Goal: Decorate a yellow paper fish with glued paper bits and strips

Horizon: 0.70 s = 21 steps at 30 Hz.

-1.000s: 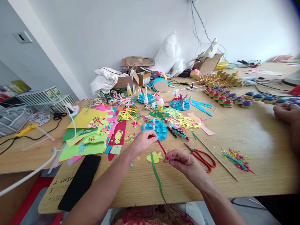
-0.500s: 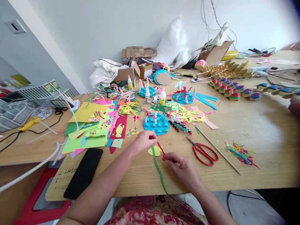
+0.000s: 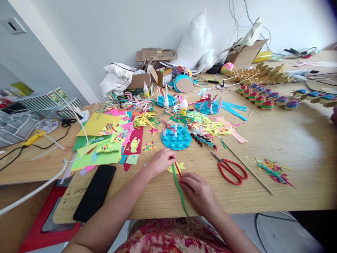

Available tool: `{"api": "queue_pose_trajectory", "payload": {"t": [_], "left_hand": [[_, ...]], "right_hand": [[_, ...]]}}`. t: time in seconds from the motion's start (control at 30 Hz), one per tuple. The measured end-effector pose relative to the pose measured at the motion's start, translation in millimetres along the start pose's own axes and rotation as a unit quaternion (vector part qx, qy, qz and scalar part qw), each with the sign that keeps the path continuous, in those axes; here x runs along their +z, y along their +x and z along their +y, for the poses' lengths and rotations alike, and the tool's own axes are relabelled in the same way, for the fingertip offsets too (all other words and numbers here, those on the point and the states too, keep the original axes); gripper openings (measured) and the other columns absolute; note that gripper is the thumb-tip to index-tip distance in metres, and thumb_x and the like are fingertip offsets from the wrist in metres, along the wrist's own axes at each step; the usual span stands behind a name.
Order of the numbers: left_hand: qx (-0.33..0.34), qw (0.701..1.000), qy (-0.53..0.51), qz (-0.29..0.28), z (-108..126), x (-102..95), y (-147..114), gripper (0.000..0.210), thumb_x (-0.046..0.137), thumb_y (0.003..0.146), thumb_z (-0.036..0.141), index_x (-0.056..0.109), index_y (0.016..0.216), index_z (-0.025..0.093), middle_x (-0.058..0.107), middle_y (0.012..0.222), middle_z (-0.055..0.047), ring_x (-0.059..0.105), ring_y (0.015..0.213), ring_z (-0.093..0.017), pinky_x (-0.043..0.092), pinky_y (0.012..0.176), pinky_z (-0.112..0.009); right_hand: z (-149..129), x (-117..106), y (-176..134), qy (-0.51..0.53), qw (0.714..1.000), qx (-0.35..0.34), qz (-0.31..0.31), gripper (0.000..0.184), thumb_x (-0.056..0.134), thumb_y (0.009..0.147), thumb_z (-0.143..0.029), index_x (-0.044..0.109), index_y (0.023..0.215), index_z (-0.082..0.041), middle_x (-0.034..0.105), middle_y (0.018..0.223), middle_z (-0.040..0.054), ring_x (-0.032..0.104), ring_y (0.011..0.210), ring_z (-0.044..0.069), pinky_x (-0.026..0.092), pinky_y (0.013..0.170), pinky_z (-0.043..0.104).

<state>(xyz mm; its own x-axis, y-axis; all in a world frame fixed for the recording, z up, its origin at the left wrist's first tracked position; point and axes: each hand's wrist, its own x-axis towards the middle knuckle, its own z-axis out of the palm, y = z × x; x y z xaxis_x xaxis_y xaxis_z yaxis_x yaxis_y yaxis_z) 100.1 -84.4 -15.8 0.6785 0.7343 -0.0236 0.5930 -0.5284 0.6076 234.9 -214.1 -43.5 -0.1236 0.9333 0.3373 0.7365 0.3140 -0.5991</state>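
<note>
My left hand [image 3: 163,161] is closed in a pinch on the upper end of a thin red paper strip [image 3: 178,169]. A longer green paper strip [image 3: 179,189] hangs from the same fingers and trails over the table's front edge. My right hand [image 3: 197,189] pinches the red strip's lower end, so it stretches short and slanted between both hands. Behind it a yellow paper fish [image 3: 180,167] lies flat on the table, partly hidden. Just beyond my left hand stands a round blue base [image 3: 176,142] with wavy strips and small pink-and-white posts.
Red-handled scissors [image 3: 231,171] and a wooden stick [image 3: 247,168] lie to the right, near a pile of paper snippets [image 3: 275,171]. A black phone [image 3: 94,193] and coloured paper sheets [image 3: 96,126] are on the left. Glue bottles [image 3: 183,107] stand behind. Another person's hand [image 3: 334,115] shows at the right edge.
My right hand has shifted slightly down and left, and its fingers are now more closed around the red strip's end. The view has moved a little. Both strips remain held.
</note>
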Motion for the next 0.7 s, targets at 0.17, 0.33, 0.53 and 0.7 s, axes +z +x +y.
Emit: {"api": "queue_pose_trajectory", "payload": {"t": [0.17, 0.33, 0.53, 0.7], "left_hand": [[0.002, 1.0, 0.023, -0.007, -0.6, 0.7, 1.1, 0.012, 0.05, 0.072, 0.015, 0.06, 0.066, 0.017, 0.056, 0.071, 0.0, 0.051, 0.069, -0.012, 0.038, 0.062, -0.02], [0.005, 0.999, 0.038, -0.015, -2.4, 2.1, 3.7, 0.011, 0.05, 0.071, 0.015, 0.06, 0.066, 0.017, 0.056, 0.071, 0.0, 0.051, 0.069, -0.012, 0.038, 0.062, -0.021], [0.009, 0.998, 0.052, -0.02, -3.9, 2.1, 5.6, 0.011, 0.05, 0.07, 0.016, 0.06, 0.066, 0.017, 0.055, 0.069, 0.0, 0.05, 0.068, -0.013, 0.037, 0.062, -0.022], [0.013, 0.998, 0.058, -0.032, -3.5, 1.2, 6.0, 0.011, 0.05, 0.07, 0.016, 0.06, 0.066, 0.017, 0.056, 0.07, 0.0, 0.05, 0.068, -0.012, 0.037, 0.062, -0.021]], "right_hand": [[-4.4, -0.5, 1.7, -0.014, 0.998, -0.042, 0.037, 0.022, 0.044, 0.085, -0.019, 0.065, 0.078, -0.019, 0.064, 0.082, 0.0067, 0.058, 0.075, 0.016, 0.048, 0.066, 0.027], [-6.6, -2.0, 3.3, -0.029, 0.997, -0.071, 0.029, 0.02, 0.045, 0.085, -0.016, 0.064, 0.08, -0.018, 0.066, 0.082, 0.0064, 0.057, 0.075, 0.018, 0.048, 0.067, 0.03], [-5.1, -0.1, 2.6, -0.029, 0.997, -0.073, 0.018, 0.017, 0.045, 0.085, -0.014, 0.062, 0.082, -0.018, 0.067, 0.084, 0.0056, 0.057, 0.077, 0.018, 0.048, 0.068, 0.03], [-2.5, 2.7, 0.7, -0.021, 0.998, -0.057, -0.004, 0.015, 0.047, 0.084, -0.014, 0.061, 0.084, -0.017, 0.067, 0.085, 0.0047, 0.057, 0.077, 0.018, 0.048, 0.07, 0.032]]}}
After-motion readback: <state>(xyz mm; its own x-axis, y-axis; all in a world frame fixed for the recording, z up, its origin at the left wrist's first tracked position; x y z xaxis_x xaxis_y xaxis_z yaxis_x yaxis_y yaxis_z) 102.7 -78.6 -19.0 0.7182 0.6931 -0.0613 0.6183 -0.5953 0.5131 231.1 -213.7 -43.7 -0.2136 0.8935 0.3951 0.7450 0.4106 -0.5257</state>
